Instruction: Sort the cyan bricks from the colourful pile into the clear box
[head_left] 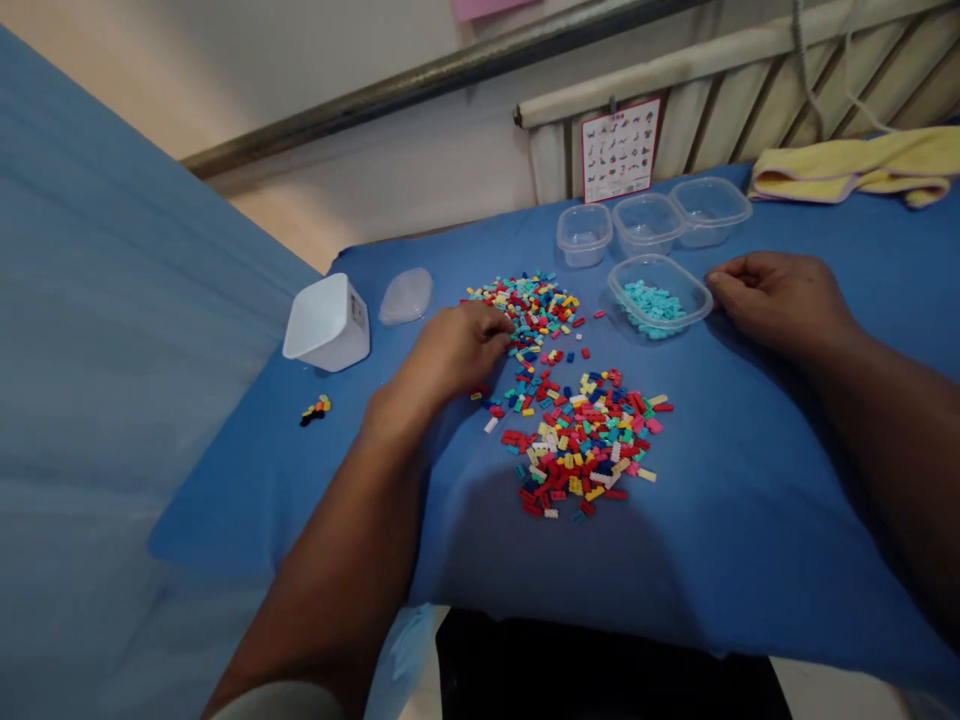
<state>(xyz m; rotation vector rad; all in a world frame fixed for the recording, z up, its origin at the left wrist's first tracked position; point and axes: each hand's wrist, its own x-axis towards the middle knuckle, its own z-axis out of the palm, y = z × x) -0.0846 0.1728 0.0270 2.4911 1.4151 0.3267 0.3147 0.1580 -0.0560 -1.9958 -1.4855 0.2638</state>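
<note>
My left hand [469, 345] is at the left edge of the far pile of small toy building bricks [536, 305], its fingers curled and pressed together among the pieces. What sits between its fingertips is hidden. My right hand [784, 295] is closed, with thumb and fingertips at the right rim of a clear plastic container [697, 312]. Inside that container lie many light-blue bricks [654, 303]. A second, nearer pile of mixed-colour bricks [589, 440] spreads over the blue cloth, in red, yellow, white, blue and pink. Loose bricks lie between the two piles.
Three clear containers [646, 222] stand behind the filled one. At the left are a white tub [328, 322], a translucent lid [406, 296] and some black, yellow and orange pieces [316, 410]. A picture card [621, 150] hangs on the radiator; a yellow cloth [855, 168] lies back right.
</note>
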